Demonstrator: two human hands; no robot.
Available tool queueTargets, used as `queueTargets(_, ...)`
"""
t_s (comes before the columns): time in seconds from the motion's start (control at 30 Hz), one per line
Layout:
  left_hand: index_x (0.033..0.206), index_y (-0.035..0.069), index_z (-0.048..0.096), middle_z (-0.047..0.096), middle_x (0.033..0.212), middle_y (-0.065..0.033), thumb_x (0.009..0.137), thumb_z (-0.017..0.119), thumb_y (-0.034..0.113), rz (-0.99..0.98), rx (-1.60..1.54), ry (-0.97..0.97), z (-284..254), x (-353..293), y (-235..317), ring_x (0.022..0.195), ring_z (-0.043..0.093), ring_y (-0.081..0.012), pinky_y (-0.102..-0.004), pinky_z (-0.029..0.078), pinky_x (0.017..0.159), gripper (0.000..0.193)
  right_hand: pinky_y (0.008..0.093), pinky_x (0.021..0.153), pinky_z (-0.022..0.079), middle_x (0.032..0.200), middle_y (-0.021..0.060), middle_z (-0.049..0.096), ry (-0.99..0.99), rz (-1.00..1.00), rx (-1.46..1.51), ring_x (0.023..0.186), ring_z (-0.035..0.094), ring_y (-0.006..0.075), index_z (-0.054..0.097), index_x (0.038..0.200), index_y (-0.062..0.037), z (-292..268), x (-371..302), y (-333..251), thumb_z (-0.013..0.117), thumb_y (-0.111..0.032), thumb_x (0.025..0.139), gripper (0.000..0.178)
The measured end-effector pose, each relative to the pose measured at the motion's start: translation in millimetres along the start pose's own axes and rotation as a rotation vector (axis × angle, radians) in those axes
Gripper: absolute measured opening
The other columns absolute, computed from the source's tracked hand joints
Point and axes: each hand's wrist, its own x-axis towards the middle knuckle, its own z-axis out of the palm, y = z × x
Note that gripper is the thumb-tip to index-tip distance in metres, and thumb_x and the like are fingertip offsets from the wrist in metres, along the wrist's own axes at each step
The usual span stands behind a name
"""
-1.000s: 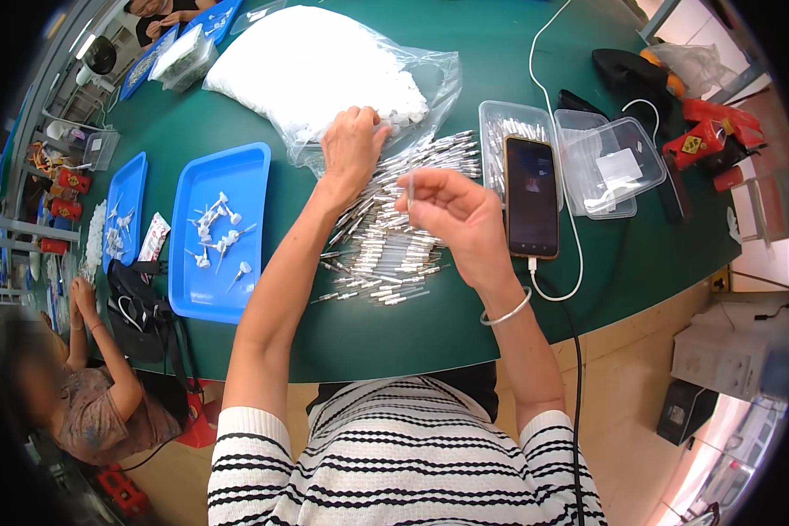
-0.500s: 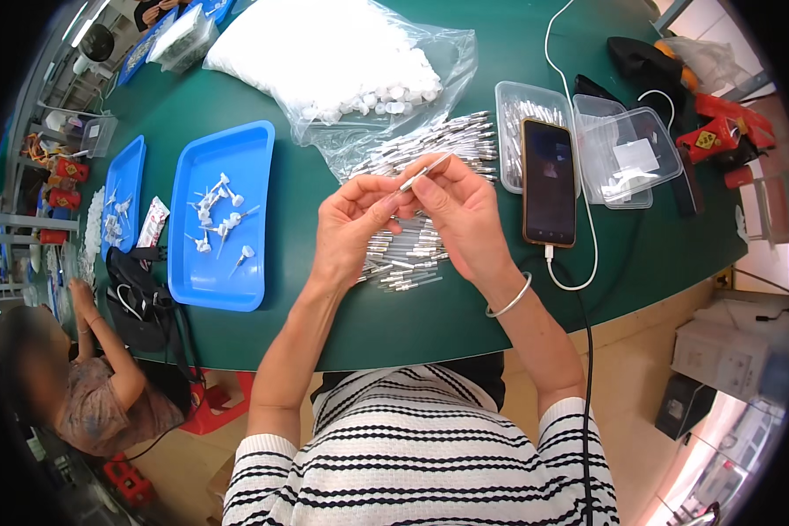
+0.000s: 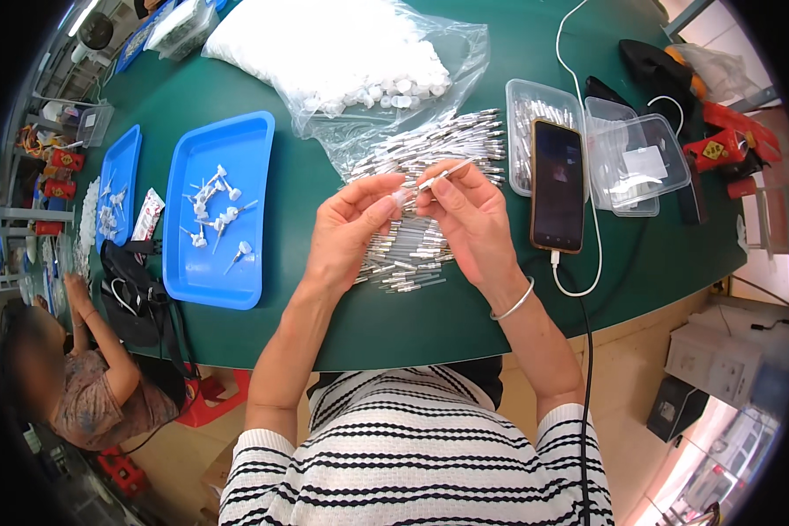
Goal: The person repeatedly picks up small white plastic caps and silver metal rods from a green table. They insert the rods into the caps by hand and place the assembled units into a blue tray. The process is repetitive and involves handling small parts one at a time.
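Above the pile of thin white-and-silver tubes [image 3: 405, 263], my two hands are raised close together. My left hand [image 3: 349, 230] pinches a small whitish plastic cap [image 3: 401, 197] between thumb and fingers. Between the thumb and fingertips of my right hand [image 3: 471, 226] is a slim white-and-silver tube [image 3: 440, 177], slanting up to the right. Its lower left end points at the cap, with a narrow gap between my hands. More tubes [image 3: 438, 145] lie just beyond my fingers, beside an open clear bag of white caps [image 3: 324, 53].
On the left, a blue tray [image 3: 212, 285] holds several capped pieces; a smaller blue tray [image 3: 123, 167] stands beyond. To the right, a phone [image 3: 557, 188] on a white cable leans over a clear box [image 3: 519, 110] of tubes. A person [image 3: 105, 386] works at far left.
My hands have drawn slightly apart. The tube, earlier spanning both hands' fingertips, has shifted right with my right hand, and the cap in my left now shows.
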Motion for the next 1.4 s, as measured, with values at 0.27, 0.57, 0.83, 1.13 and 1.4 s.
queueTargets(0.27,0.119,-0.002,0.057,0.066,0.105,-0.0125,0.089,0.061,0.006,-0.120,-0.193,0.005,8,-3,6,0.092,0.065,-0.0162,-0.0226,0.054,0.075,0.031,0.0253,0.075,0.052,0.091,0.0060,0.063,0.095,-0.123,-0.152,0.083,0.064,0.0125,0.059,0.101,0.0000,3,0,-2,0.062,-0.004,0.089,0.013)
queueTargets(0.57,0.116,-0.001,0.058,0.066,0.102,-0.0124,0.090,0.061,0.007,-0.169,-0.231,0.019,10,-3,8,0.093,0.066,-0.0175,-0.0230,0.055,0.076,0.028,0.0243,0.074,0.053,0.091,0.0061,0.062,0.068,-0.195,-0.273,0.083,0.064,0.0127,0.057,0.100,0.0010,1,-1,0,0.062,-0.005,0.089,0.013)
queueTargets(0.83,0.117,-0.002,0.058,0.067,0.101,-0.0129,0.092,0.059,0.009,-0.175,-0.271,0.005,12,-3,8,0.091,0.067,-0.0170,-0.0217,0.056,0.074,0.028,0.0225,0.072,0.051,0.089,0.0049,0.062,0.079,-0.279,-0.486,0.081,0.063,0.0103,0.057,0.095,0.0005,7,-5,-2,0.064,-0.010,0.090,0.013)
queueTargets(1.13,0.119,-0.004,0.057,0.067,0.101,-0.0147,0.093,0.058,0.011,-0.181,-0.282,0.001,11,-3,7,0.091,0.067,-0.0179,-0.0209,0.057,0.073,0.030,0.0241,0.068,0.050,0.086,0.0048,0.064,0.068,-0.387,-0.666,0.074,0.062,0.0106,0.059,0.092,-0.0014,7,-6,0,0.065,-0.011,0.088,0.012)
queueTargets(1.4,0.118,-0.004,0.058,0.067,0.102,-0.0140,0.093,0.057,0.011,-0.172,-0.261,0.009,12,-3,7,0.090,0.068,-0.0174,-0.0204,0.057,0.072,0.029,0.0260,0.064,0.050,0.082,0.0062,0.062,0.050,-0.511,-0.829,0.070,0.062,0.0144,0.059,0.090,-0.0013,10,-5,-1,0.066,-0.007,0.085,0.010)
